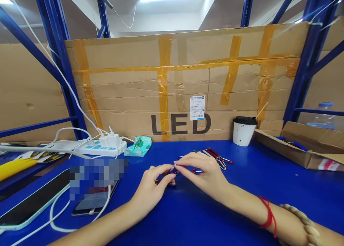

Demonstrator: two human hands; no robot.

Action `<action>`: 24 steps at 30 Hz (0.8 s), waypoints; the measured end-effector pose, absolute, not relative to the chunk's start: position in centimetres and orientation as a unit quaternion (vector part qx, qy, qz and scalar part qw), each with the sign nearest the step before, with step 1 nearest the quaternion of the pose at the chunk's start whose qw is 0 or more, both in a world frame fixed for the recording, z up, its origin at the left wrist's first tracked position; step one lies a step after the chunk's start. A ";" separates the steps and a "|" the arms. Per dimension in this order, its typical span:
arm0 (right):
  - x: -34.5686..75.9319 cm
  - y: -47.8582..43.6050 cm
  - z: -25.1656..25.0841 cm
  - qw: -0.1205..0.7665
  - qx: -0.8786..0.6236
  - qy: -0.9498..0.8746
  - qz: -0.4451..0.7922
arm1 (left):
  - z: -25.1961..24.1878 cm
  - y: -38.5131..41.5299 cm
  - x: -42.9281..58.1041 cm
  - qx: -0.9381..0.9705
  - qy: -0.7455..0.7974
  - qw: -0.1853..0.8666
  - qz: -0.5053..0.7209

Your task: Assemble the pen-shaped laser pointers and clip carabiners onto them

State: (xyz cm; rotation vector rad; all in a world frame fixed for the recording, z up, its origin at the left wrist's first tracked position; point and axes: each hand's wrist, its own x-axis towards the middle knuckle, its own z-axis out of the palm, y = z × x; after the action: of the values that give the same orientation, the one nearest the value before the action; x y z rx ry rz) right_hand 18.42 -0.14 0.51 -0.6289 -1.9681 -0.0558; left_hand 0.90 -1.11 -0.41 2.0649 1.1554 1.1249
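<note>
Both left hand (153, 183) and right hand (205, 169) are pinching a small purple piece (172, 169) while an open cardboard box (313, 160) is holding slim blue items (299, 145).

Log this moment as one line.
left hand: holding small purple item | right hand: pinching its tip | beyond: red items, white cup

Purple part (172, 169) is being held by left hand (151, 183), tip being pinched by right hand (206, 170); slim items (215, 154) beyond being supported by blue tabletop (204, 217).

Workshop, blue racking (305, 65), cardboard partition (129, 95), worktop (209, 224)
</note>
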 end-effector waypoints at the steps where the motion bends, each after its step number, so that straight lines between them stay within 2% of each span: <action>1: 18.3 -0.2 0.4 0.511 -0.254 -0.821 -0.022 | -0.4 -1.1 0.9 0.762 0.421 0.260 0.417; 7: 18.1 -0.3 0.6 0.502 -0.247 -0.827 0.063 | -0.7 -0.9 0.7 0.750 0.407 0.287 0.436; 10: 18.8 0.6 1.0 0.499 -0.316 -0.803 0.078 | -0.7 -0.6 0.5 0.746 0.421 0.282 0.433; 13: 19.9 2.0 0.6 0.424 -0.365 -0.827 0.047 | -0.7 -0.3 0.3 0.737 0.430 0.275 0.443; 18: 20.2 3.5 -1.2 0.226 -0.297 -0.928 -0.003 | -0.9 0.0 0.2 0.735 0.430 0.292 0.437; 20: 20.0 3.8 -1.6 0.202 -0.293 -0.934 -0.010 | -0.9 0.0 0.3 0.740 0.427 0.297 0.426; 24: 19.8 4.2 -1.5 0.222 -0.316 -0.922 0.014 | -0.8 -0.2 0.3 0.749 0.430 0.295 0.409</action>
State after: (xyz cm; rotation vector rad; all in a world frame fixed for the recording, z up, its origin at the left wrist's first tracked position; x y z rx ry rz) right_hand 19.85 4.23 -1.53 -0.8730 -2.5485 0.0381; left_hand 0.28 -0.17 -0.80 1.9925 1.1455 1.0886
